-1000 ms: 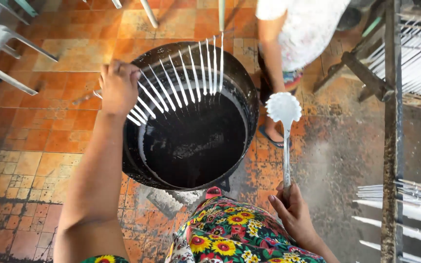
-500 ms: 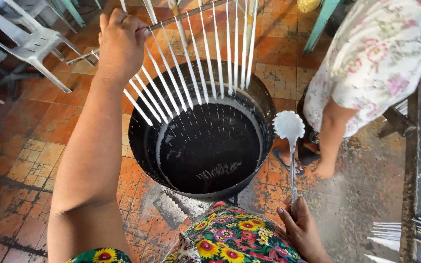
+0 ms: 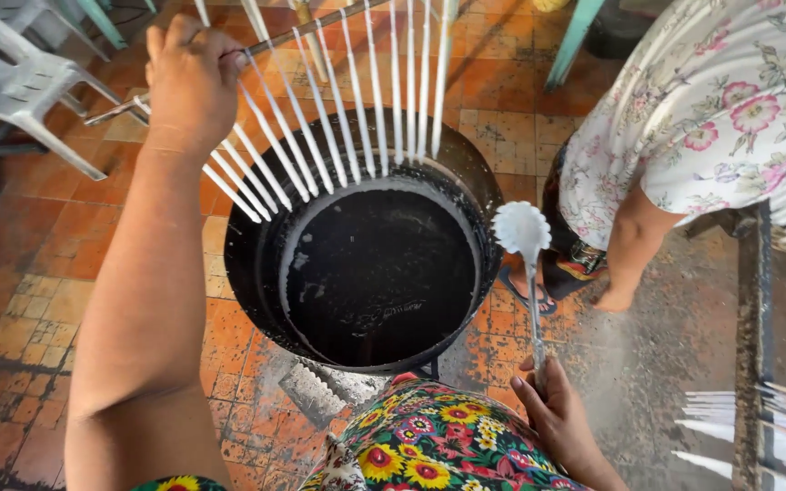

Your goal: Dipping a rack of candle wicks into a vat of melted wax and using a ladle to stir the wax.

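The left hand point(image 3: 191, 86) was closed around a thin metal rod point(image 3: 320, 23) carrying a row of white wax candles point(image 3: 347, 118), hanging above the big black round pot point(image 3: 256, 264). The right hand point(image 3: 557, 414), near the pot's right rim, gripped a wax-coated ladle point(image 3: 522, 229). It looked like the dipping step; lowering would need the rod level.

Bare-armed, the person wears a black garment point(image 3: 438, 445) printed with red, yellow and pink flowers.
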